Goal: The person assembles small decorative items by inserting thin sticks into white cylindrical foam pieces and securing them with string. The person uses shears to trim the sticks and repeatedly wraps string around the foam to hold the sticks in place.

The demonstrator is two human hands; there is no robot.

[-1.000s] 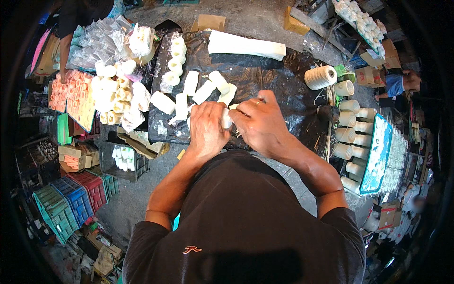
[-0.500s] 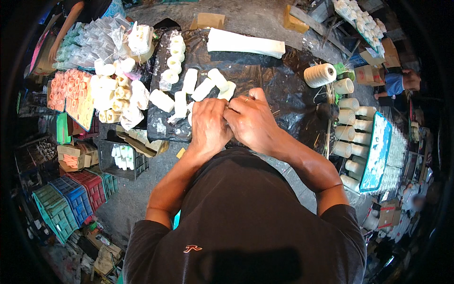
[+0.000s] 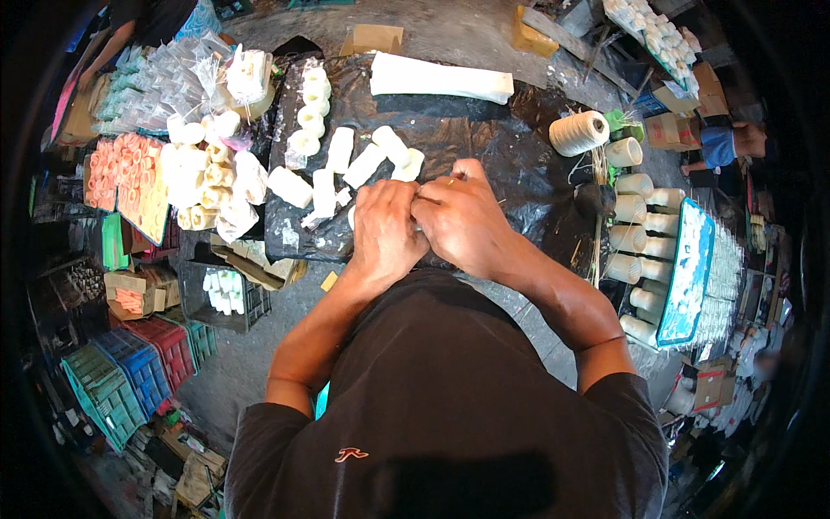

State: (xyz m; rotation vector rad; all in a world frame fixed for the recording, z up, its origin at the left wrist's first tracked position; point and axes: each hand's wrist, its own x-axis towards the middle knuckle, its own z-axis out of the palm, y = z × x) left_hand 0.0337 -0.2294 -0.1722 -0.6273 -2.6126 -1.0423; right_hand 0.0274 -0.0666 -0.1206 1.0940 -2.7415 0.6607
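Evidently a tying or wrapping step was in hand. Both hands were held together over the black plastic sheet: the left hand was clenched with knuckles up, and the right hand was pressed against it, fingers curled. A small white roll was glimpsed just at the left hand's edge, mostly hidden beneath the fingers, so the exact grip could not be told. A thin strand seemed to be pinched at the right fingertips, though too fine to be sure. More white rolls were laid out just beyond the hands, and a spool of pale twine was set to the right. Judged from this, a firm pull and a steady hold on the roll would be called for next.
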